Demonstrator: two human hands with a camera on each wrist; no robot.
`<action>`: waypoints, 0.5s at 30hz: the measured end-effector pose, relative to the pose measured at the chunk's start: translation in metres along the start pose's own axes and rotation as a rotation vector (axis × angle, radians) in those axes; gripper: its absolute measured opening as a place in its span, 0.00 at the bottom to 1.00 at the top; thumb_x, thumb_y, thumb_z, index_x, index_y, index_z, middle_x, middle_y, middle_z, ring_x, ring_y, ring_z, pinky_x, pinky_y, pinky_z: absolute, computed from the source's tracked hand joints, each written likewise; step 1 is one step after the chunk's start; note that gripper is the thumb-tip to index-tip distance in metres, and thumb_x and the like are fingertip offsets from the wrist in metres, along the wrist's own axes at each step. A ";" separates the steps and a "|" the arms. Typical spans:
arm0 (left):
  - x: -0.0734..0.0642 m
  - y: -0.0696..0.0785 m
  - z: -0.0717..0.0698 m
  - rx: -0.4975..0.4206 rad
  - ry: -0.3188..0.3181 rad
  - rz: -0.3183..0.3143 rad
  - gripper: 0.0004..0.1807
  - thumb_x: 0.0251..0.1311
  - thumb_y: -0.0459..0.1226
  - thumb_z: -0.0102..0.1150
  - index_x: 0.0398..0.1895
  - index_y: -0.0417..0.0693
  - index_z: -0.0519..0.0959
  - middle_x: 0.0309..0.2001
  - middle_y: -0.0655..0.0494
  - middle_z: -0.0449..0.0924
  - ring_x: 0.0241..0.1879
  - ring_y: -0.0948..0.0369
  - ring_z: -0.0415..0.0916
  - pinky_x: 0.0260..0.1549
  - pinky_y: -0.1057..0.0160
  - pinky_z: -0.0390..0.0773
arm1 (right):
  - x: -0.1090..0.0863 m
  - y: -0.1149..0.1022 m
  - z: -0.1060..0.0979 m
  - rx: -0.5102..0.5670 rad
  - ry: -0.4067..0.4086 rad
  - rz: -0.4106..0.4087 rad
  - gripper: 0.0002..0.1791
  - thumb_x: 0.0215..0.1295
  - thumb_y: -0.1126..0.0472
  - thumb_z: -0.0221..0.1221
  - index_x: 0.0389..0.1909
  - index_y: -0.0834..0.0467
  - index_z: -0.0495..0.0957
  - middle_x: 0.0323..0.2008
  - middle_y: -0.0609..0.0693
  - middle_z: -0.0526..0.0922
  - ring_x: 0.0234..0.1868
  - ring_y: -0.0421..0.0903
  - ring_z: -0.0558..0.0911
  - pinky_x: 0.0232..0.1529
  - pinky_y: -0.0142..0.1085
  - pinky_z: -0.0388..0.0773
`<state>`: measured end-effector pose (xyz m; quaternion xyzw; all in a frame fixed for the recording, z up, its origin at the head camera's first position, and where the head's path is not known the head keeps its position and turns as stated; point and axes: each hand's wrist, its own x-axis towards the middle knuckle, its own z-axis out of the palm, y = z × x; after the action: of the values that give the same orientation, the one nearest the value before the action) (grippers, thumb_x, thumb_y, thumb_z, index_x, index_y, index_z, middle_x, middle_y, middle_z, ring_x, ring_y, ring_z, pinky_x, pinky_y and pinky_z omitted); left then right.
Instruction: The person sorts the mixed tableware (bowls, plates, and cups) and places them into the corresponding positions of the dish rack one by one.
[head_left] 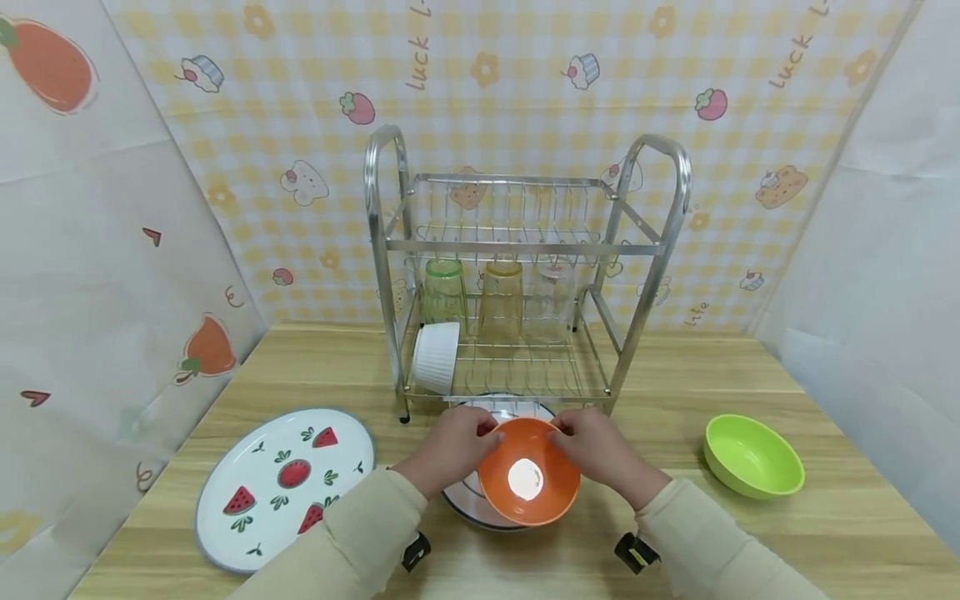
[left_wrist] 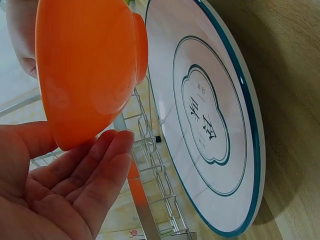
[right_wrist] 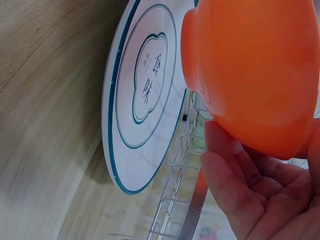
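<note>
Cloth [head_left: 487, 108] with yellow checks hangs behind the shiny metal rack [head_left: 525, 248], and pale sheets [head_left: 885, 250] hang on both sides of it. The wood bench [head_left: 315, 367] lies under the rack and spreads out past it. Left and in front of the rack, an oval plate [head_left: 258, 471] with melon pictures lies flat, so it stays put. Close in front of the rack lies a round plate [left_wrist: 225, 210] with a blue-green edge. Right and in front of the rack, a green bowl [head_left: 753, 458] sits upright, well apart, maybe to leave room.

The orange bowl [head_left: 551, 492] is in front of the rack, held over the round plate, its inside tipped away from the rack. The left hand [head_left: 453, 446] and right hand [head_left: 603, 450] pinch its rim, one on each side, probably to keep it steady.

On the rack's low shelf, a green glass [head_left: 446, 296], a yellow glass [head_left: 501, 304] and a clear glass [head_left: 553, 304] stand in a row at the back. A white cup [head_left: 437, 358] leans at the left end, likely propped by the wires.
</note>
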<state>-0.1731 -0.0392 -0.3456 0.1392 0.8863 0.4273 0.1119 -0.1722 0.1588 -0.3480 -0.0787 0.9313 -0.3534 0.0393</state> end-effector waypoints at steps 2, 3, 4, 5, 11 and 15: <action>0.001 0.000 0.000 0.005 0.006 0.000 0.06 0.63 0.33 0.59 0.37 0.38 0.82 0.28 0.54 0.77 0.28 0.58 0.72 0.26 0.65 0.78 | -0.001 -0.001 0.000 -0.004 -0.001 -0.003 0.05 0.62 0.70 0.59 0.31 0.64 0.84 0.23 0.49 0.80 0.21 0.42 0.73 0.24 0.33 0.77; 0.001 0.000 0.000 0.010 0.008 0.000 0.06 0.64 0.33 0.59 0.37 0.38 0.82 0.28 0.54 0.77 0.28 0.58 0.72 0.26 0.65 0.78 | -0.001 -0.001 -0.001 -0.005 -0.003 -0.005 0.05 0.62 0.70 0.59 0.31 0.64 0.84 0.23 0.49 0.80 0.21 0.43 0.74 0.24 0.33 0.77; 0.001 0.000 0.000 0.015 0.009 -0.001 0.06 0.64 0.33 0.59 0.37 0.38 0.82 0.28 0.55 0.77 0.27 0.59 0.71 0.26 0.65 0.77 | -0.001 -0.001 -0.001 -0.005 -0.004 -0.006 0.05 0.62 0.70 0.59 0.31 0.64 0.84 0.23 0.49 0.80 0.21 0.43 0.73 0.24 0.32 0.77; 0.002 0.000 0.000 0.017 0.010 -0.001 0.06 0.64 0.33 0.59 0.37 0.38 0.82 0.28 0.55 0.77 0.27 0.59 0.71 0.26 0.65 0.77 | -0.001 -0.001 -0.001 -0.009 -0.005 -0.010 0.05 0.62 0.70 0.59 0.31 0.63 0.84 0.22 0.49 0.80 0.21 0.43 0.73 0.24 0.32 0.76; 0.005 -0.003 -0.002 0.035 0.048 0.030 0.06 0.64 0.31 0.58 0.32 0.38 0.83 0.25 0.55 0.77 0.24 0.60 0.71 0.23 0.66 0.77 | 0.001 0.000 0.001 -0.024 -0.020 -0.010 0.05 0.62 0.69 0.59 0.30 0.62 0.84 0.22 0.48 0.79 0.22 0.42 0.73 0.24 0.32 0.75; 0.005 -0.004 -0.004 0.033 0.057 0.025 0.07 0.64 0.31 0.58 0.31 0.39 0.82 0.25 0.55 0.77 0.24 0.60 0.71 0.23 0.66 0.77 | 0.001 -0.001 0.001 0.001 -0.038 0.004 0.05 0.63 0.69 0.60 0.32 0.62 0.84 0.23 0.48 0.80 0.22 0.42 0.73 0.24 0.32 0.76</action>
<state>-0.1798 -0.0426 -0.3464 0.1398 0.8941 0.4180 0.0789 -0.1727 0.1571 -0.3484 -0.0835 0.9304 -0.3521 0.0577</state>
